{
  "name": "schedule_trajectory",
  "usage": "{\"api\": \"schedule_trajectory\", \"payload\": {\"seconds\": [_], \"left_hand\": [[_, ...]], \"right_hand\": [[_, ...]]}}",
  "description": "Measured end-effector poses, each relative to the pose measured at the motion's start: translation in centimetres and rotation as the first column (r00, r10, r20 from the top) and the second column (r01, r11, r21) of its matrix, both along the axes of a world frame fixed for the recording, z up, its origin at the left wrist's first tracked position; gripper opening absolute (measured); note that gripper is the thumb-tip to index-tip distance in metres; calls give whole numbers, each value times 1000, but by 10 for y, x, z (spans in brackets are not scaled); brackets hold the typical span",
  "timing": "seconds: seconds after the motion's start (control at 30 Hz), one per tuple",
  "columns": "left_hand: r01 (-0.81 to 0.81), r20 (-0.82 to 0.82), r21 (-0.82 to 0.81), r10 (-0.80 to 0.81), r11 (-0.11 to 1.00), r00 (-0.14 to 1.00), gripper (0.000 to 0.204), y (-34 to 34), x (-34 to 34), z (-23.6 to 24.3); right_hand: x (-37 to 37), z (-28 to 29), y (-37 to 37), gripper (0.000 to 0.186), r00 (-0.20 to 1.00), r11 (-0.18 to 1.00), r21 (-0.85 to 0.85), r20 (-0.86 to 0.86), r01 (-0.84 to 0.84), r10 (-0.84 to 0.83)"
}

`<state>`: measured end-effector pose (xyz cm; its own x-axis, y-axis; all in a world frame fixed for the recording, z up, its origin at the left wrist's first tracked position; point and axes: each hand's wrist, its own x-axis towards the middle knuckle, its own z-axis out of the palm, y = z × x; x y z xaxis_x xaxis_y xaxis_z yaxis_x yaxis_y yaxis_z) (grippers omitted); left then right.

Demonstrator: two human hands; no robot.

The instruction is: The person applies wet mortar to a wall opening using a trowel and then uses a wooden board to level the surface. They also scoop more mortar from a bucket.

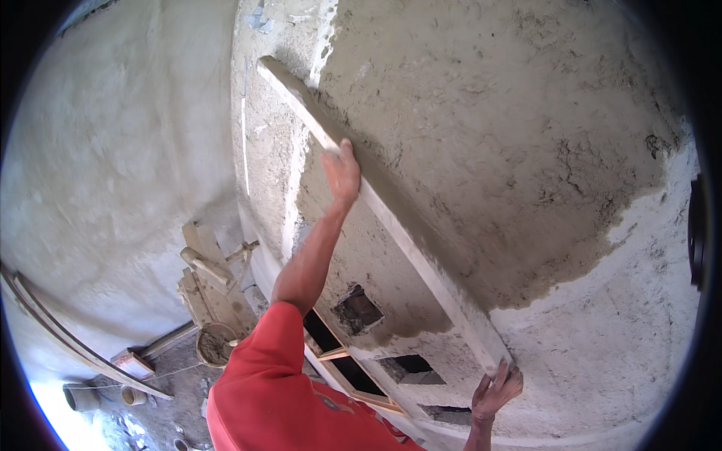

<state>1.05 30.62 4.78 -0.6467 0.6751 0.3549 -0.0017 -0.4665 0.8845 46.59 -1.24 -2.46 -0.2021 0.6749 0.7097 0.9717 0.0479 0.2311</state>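
Observation:
A long, straight wooden board [410,240] lies slanted across a wall coated with wet grey-brown plaster [481,165]. Its upper end reaches toward a pale vertical strip on the wall, and its lower end is at the right. My left hand [344,174] grips the board's near edge in its upper part, the thumb side up against the wood. At the lower end, my right hand [498,389] has its fingers closed round the board's tip. Both hands hold the same board against the wall. The board's underside against the plaster is hidden.
Square holes [358,310] and a wooden frame [353,368] open in the wall below the board. At the left stand planks with a wooden float [207,267] and a bucket [216,344] of mortar. A curved strip [75,331] leans on the smooth side wall [120,165]; more buckets [81,397] stand on the floor.

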Motion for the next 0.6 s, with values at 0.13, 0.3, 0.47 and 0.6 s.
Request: {"api": "schedule_trajectory", "payload": {"seconds": [0.13, 0.3, 0.47, 0.6], "left_hand": [[-197, 50, -36, 199, 980, 979, 51, 37, -34, 26], [2, 149, -97, 12, 995, 989, 51, 27, -27, 23], [-26, 263, 26, 19, 999, 965, 51, 19, 13, -27], [49, 329, -52, -29, 997, 944, 50, -15, 59, -23]], "right_hand": [[-31, 31, 21, 55, 1000, 1000, -15, -11, 4, -5], [-21, 48, 14, 56, 997, 994, -102, -60, 33, -39], [29, 59, -13, 47, 998, 998, -15, 18, 65, -64], [63, 47, -35, 36, 992, 994, 81, 97, 77, -85]]}}
